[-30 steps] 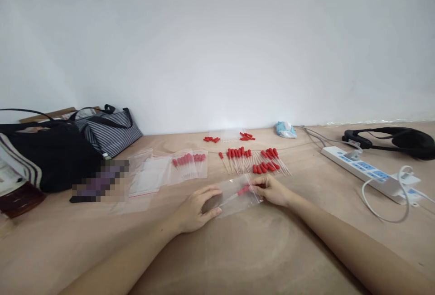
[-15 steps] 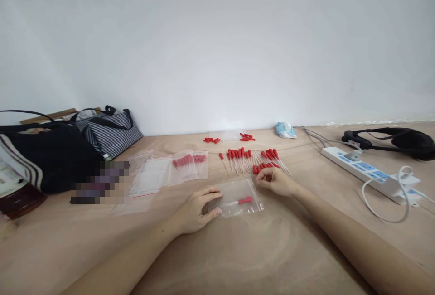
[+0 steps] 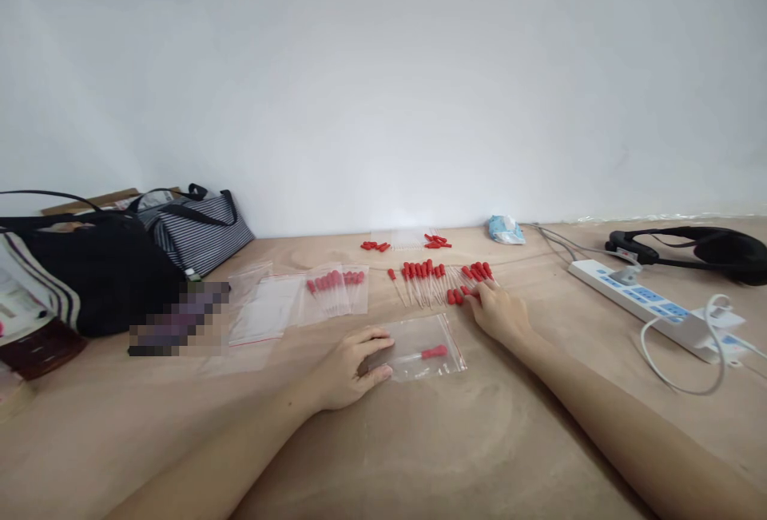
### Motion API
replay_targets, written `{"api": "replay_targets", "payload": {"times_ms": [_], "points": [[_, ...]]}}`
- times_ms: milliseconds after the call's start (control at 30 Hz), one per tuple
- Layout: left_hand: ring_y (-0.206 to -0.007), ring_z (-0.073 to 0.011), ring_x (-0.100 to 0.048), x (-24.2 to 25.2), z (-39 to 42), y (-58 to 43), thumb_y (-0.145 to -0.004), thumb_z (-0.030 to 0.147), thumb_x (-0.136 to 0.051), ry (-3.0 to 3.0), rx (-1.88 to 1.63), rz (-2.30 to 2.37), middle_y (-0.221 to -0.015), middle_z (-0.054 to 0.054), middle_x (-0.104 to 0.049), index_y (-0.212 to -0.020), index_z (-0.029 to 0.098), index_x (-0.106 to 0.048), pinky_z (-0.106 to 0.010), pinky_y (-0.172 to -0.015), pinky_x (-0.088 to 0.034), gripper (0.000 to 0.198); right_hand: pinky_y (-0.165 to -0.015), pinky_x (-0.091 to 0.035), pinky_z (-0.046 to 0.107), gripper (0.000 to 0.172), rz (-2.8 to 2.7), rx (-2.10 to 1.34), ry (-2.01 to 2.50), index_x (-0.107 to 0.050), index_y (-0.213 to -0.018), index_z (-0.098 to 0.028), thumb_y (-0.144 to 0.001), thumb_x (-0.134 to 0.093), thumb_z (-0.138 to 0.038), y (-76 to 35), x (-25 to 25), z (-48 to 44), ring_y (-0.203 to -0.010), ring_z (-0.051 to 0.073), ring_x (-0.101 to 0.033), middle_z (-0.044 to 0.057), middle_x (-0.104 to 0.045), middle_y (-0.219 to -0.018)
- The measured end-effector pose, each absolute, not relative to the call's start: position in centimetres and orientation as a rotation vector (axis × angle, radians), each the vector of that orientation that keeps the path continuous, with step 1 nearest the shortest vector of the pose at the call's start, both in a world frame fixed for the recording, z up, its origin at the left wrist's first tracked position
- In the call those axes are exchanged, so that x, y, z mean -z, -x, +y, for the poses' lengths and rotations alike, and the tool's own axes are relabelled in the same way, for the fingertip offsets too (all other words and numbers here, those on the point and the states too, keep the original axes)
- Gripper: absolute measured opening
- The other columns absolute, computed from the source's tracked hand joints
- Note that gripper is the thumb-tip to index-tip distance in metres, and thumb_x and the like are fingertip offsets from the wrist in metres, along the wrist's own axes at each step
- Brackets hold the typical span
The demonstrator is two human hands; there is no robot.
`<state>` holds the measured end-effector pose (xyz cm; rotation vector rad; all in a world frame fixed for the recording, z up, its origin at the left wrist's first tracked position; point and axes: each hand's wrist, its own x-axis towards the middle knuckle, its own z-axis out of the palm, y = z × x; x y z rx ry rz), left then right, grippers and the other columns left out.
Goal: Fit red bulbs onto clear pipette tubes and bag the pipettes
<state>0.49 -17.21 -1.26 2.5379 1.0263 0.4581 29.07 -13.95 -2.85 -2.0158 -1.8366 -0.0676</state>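
Note:
My left hand [image 3: 353, 368] holds the left end of a clear zip bag [image 3: 413, 328] flat on the table, thumb and fingers curved over it. One dropper with a red bulb [image 3: 435, 351] and a thin clear stem lies inside. Past the bag's far right corner, my right hand [image 3: 500, 314] has its fingers curled down among loose red-bulbed droppers [image 3: 459, 295]. Whether one is pinched there is hidden by the hand. More droppers [image 3: 424, 271] lie in a row just left of it, with another small group [image 3: 478, 271] beyond its fingertips.
Several filled zip bags [image 3: 335, 288] overlap left of centre, beside flat bags [image 3: 264, 312]. Loose red bulbs [image 3: 375, 246] and clear stems [image 3: 407, 239] lie by the wall. Bags [image 3: 120, 272] stand left; a tissue pack [image 3: 506, 230], power strip [image 3: 641, 300] and black headset [image 3: 689, 248] are right.
My right hand has moved away from the bag's far right corner, forward and slightly right onto the loose droppers. My left hand and the bag under it have stayed in place.

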Motion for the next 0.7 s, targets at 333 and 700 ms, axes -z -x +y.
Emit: {"api": "replay_targets", "payload": {"times_ms": [333, 700], "points": [[-0.111, -0.0203, -0.046, 1.3, -17.2, -0.5, -0.081, 0.035, -0.048, -2.538, -0.473, 1.019, -0.122, -0.007, -0.049, -0.113, 0.022, -0.053, -0.037, -0.095, -0.036, 0.035, -0.057, -0.047, 0.029, 0.024, -1.1, -0.581, 1.265, -0.053, -0.084, -0.018, -0.069, -0.053, -0.036, -32.3, 1.2, -13.9, -0.061, 0.015, -0.058, 0.004, -0.061, -0.072], [-0.108, -0.0209, -0.049, 1.6, -17.0, -0.6, -0.08, 0.033, -0.048, -2.543, -0.536, 1.105, -0.12, -0.007, -0.05, -0.111, 0.02, -0.054, -0.035, -0.093, -0.039, 0.034, -0.041, -0.036, 0.022, 0.012, -1.007, -0.997, 1.277, -0.055, -0.064, -0.016, -0.06, -0.055, -0.028, -33.0, 2.4, -13.5, -0.04, 0.01, -0.049, 0.0, -0.056, -0.05]]}}
